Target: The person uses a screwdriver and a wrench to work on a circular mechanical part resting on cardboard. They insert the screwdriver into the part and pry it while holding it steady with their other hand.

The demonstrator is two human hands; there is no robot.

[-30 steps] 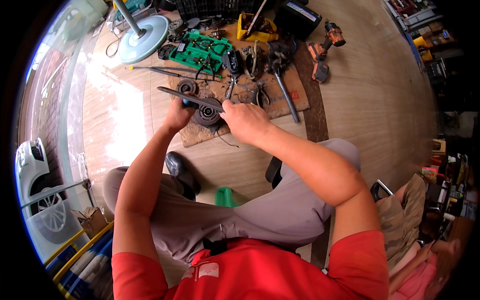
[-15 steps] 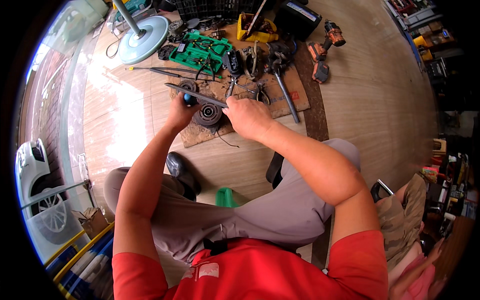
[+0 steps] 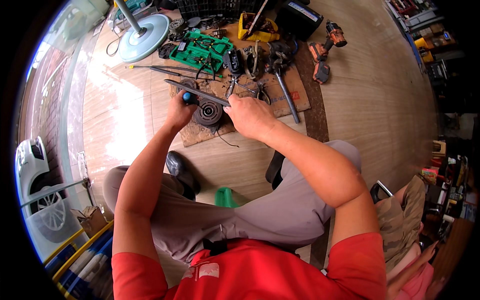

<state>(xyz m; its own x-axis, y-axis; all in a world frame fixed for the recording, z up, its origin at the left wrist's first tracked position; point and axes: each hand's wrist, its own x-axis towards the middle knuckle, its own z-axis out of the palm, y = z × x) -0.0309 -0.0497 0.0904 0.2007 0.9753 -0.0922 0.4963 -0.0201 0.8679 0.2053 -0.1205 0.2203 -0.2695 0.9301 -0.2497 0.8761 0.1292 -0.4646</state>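
My right hand [image 3: 249, 115] is closed on one end of a long dark flat file [image 3: 197, 93], whose narrow tip points to the far left. Below the file, my left hand [image 3: 181, 109] grips a tool with a rounded blue handle [image 3: 188, 97]; most of that tool is hidden, so I cannot tell its exact kind. A round grooved metal pulley [image 3: 208, 113] lies on the cardboard just between and under my hands. Behind the file's tip sits another round metal part [image 3: 187, 85], partly covered.
Stained cardboard [image 3: 192, 136] carries an open green tool case [image 3: 200, 51] with pliers, a long metal bar [image 3: 286, 97] and a yellow container [image 3: 256, 29]. An orange-black cordless drill [image 3: 334, 35] stands at right. A pale round stand base [image 3: 145, 37] is far left. Another person's leg [image 3: 407, 215] shows at right.
The file's far tip has risen slightly in the picture, and my right hand has shifted a little to the right. My left hand still holds the blue-handled tool.
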